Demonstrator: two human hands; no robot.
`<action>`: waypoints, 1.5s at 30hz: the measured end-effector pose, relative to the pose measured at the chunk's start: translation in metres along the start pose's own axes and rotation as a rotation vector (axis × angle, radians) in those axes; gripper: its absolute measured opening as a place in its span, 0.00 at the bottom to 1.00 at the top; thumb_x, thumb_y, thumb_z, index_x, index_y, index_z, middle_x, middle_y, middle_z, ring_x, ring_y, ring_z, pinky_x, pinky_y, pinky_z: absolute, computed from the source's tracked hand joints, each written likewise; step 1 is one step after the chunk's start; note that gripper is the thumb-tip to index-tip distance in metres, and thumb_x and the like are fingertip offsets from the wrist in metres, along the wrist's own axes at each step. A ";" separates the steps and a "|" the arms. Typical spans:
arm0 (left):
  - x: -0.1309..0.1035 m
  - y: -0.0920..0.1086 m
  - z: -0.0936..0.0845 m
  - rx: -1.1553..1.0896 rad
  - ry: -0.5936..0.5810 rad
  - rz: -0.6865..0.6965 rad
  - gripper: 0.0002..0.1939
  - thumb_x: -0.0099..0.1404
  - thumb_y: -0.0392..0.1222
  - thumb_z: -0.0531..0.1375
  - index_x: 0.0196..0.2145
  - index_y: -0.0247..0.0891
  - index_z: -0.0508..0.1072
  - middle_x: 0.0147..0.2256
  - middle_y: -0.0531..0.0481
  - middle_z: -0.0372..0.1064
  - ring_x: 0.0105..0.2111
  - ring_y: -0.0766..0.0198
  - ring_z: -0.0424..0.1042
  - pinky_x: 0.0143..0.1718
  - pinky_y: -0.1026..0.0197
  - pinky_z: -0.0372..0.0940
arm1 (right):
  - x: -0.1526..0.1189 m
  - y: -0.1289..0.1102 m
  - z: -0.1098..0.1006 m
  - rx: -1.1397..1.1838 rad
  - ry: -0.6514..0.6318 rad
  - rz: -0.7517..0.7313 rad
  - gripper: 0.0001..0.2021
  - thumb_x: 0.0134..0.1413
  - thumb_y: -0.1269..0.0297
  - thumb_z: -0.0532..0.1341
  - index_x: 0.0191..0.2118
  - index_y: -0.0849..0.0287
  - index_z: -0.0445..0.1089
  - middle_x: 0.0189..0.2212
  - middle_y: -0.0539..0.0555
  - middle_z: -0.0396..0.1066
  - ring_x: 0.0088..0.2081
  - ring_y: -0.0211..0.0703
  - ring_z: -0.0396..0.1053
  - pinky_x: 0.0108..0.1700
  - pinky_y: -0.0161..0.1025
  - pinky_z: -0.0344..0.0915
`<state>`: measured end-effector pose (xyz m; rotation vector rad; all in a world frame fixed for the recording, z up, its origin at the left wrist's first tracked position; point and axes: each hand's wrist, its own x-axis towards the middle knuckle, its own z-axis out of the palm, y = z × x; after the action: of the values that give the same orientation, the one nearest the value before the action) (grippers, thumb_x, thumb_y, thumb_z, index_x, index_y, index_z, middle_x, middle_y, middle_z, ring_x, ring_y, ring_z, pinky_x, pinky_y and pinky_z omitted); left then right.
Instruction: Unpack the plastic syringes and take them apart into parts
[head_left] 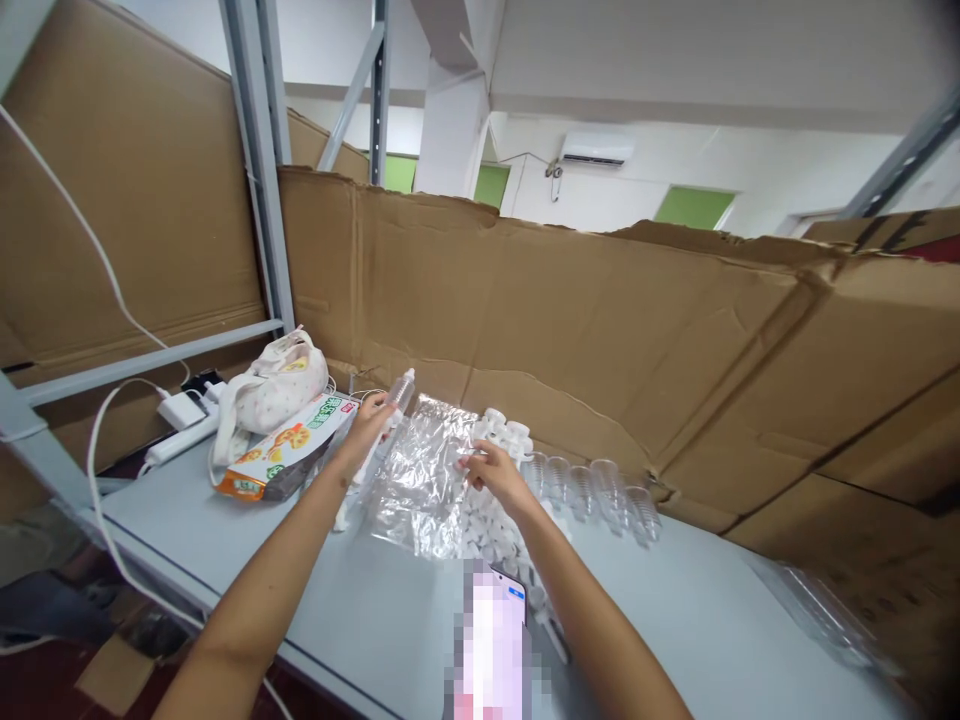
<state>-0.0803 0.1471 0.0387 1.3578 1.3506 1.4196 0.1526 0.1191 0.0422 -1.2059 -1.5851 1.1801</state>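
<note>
A clear ribbed plastic bottle (pixel 403 390) with a white top is gripped in my left hand (pixel 375 418), tilted to the upper right. Below and beside that hand lie more clear plastic pieces, partly hidden by my forearm. My right hand (pixel 491 472) hovers with its fingers apart over the right edge of a shiny clear plastic bag (pixel 427 480); nothing shows in its grasp. Under and around it is a heap of small white caps (pixel 487 530). Larger white pieces (pixel 504 428) stand just behind the heap.
Several clear plastic bottles (pixel 592 490) lie in a row to the right. A phone (pixel 510 590) is at the front, its screen blurred out. On the left are a printed food box (pixel 292 445), a white cloth bag (pixel 277 380) and a power strip (pixel 180 440). Cardboard (pixel 525 300) walls the table's back.
</note>
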 end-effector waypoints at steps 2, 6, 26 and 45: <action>0.000 0.006 -0.008 -0.109 0.013 0.010 0.21 0.59 0.54 0.52 0.46 0.40 0.60 0.26 0.55 0.62 0.17 0.72 0.60 0.16 0.69 0.51 | 0.010 0.010 0.012 -0.080 0.015 0.024 0.12 0.47 0.70 0.56 0.41 0.61 0.64 0.22 0.50 0.74 0.15 0.35 0.67 0.17 0.31 0.56; -0.005 0.014 -0.008 -0.250 -0.036 -0.001 0.21 0.57 0.54 0.54 0.44 0.40 0.62 0.24 0.56 0.60 0.17 0.73 0.59 0.15 0.70 0.50 | 0.023 0.020 0.025 -0.264 0.070 0.013 0.22 0.49 0.76 0.54 0.52 0.63 0.59 0.21 0.48 0.72 0.16 0.34 0.67 0.23 0.31 0.61; -0.017 0.006 0.017 -0.196 -0.136 -0.223 0.22 0.53 0.53 0.60 0.43 0.40 0.67 0.35 0.51 0.70 0.25 0.65 0.71 0.25 0.66 0.58 | -0.010 0.005 0.002 -0.744 0.125 -0.178 0.14 0.55 0.66 0.56 0.47 0.61 0.68 0.32 0.57 0.75 0.34 0.47 0.71 0.37 0.38 0.62; -0.017 0.007 0.024 -0.276 -0.167 -0.147 0.21 0.54 0.53 0.60 0.43 0.40 0.68 0.42 0.49 0.69 0.29 0.65 0.73 0.32 0.64 0.63 | -0.162 0.075 -0.298 -0.938 1.055 0.688 0.27 0.53 0.60 0.51 0.57 0.69 0.62 0.54 0.80 0.58 0.57 0.74 0.53 0.50 0.63 0.54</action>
<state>-0.0527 0.1345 0.0397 1.1450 1.0787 1.3084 0.4883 0.0298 0.0323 -2.5313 -0.8284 -0.1008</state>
